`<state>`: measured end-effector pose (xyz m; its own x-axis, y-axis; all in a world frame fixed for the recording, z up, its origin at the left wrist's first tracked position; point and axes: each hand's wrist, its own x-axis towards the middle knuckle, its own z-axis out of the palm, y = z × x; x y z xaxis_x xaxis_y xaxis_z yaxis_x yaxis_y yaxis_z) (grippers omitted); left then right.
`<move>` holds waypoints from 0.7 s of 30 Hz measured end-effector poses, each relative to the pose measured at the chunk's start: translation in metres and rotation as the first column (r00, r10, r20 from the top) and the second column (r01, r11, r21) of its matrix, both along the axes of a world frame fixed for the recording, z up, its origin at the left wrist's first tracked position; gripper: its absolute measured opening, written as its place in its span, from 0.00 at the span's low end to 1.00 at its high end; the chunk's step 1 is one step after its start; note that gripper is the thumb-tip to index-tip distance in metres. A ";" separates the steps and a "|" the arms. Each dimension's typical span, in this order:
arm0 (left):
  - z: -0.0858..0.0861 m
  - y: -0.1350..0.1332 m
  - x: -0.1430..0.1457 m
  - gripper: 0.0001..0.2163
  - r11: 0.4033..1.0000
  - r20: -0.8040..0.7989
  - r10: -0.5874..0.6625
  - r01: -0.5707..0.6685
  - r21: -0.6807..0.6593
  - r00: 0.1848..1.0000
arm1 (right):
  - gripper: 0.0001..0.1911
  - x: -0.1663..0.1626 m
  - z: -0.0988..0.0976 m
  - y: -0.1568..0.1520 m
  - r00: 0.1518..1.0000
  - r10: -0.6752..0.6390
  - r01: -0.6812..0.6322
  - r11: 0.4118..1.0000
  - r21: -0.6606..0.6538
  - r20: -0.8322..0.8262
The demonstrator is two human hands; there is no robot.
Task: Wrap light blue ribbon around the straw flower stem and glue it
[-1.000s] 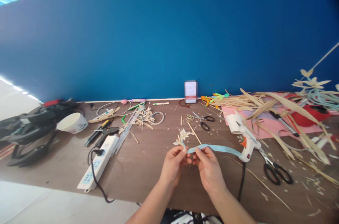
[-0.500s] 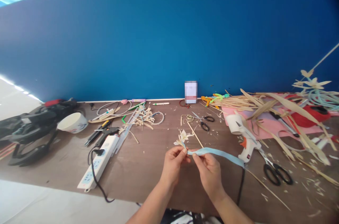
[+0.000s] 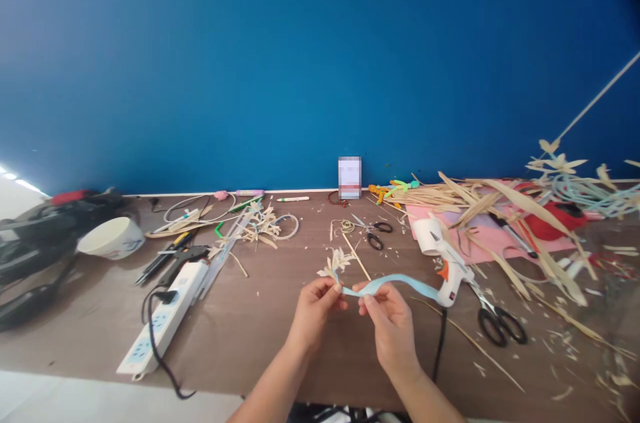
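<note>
My left hand [image 3: 314,313] pinches the stem of a small pale straw flower [image 3: 334,262], whose petals stand just above my fingertips. A light blue ribbon [image 3: 395,284] starts at that stem and arcs off to the right. My right hand [image 3: 390,323] pinches the ribbon a short way from the stem. Both hands hover low over the brown table [image 3: 260,323], near its front edge.
A white glue gun [image 3: 450,270] lies right of my hands, with black scissors [image 3: 493,323] beyond it. Small scissors [image 3: 373,231] lie behind the flower. A power strip [image 3: 160,316] and a white bowl [image 3: 110,238] are at the left. Straw strips [image 3: 500,203] pile up at the right.
The camera view has swung slightly, shifting everything left. My right hand has slid along the ribbon and twisted it nearer the flower stem; the ribbon's arc is now tighter.
</note>
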<state>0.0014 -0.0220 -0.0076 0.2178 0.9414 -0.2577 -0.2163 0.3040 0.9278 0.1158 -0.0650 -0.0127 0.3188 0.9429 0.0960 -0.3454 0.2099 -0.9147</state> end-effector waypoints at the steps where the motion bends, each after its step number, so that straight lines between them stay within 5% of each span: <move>1: -0.001 0.002 -0.002 0.09 0.999 0.000 0.021 -0.021 -0.028 1.000 | 0.04 0.003 0.000 0.000 0.999 0.001 -0.001 1.000 0.005 -0.034; 6: -0.004 0.022 -0.027 0.07 0.953 0.091 0.252 -0.230 -0.199 0.964 | 0.07 0.039 0.000 -0.007 0.997 -0.063 0.058 0.993 -0.098 -0.051; 11: 0.005 0.043 -0.062 0.03 0.879 0.151 0.456 -0.416 -0.235 0.877 | 0.12 0.118 -0.009 -0.019 0.876 -0.268 0.370 0.906 -0.205 0.400; 13: 0.009 0.047 -0.070 0.05 0.855 0.162 0.503 -0.463 -0.231 0.849 | 0.19 0.148 -0.011 -0.022 0.733 -0.219 0.495 0.821 -0.284 0.644; 16: 0.011 0.046 -0.066 0.05 0.871 0.163 0.477 -0.440 -0.219 0.863 | 0.23 0.173 -0.012 -0.021 0.476 0.069 0.605 0.697 -0.383 0.877; 21: 0.008 0.035 -0.037 0.04 0.900 0.149 0.394 -0.348 -0.261 0.907 | 0.23 0.169 -0.010 -0.008 0.372 0.318 0.572 0.662 -0.485 0.872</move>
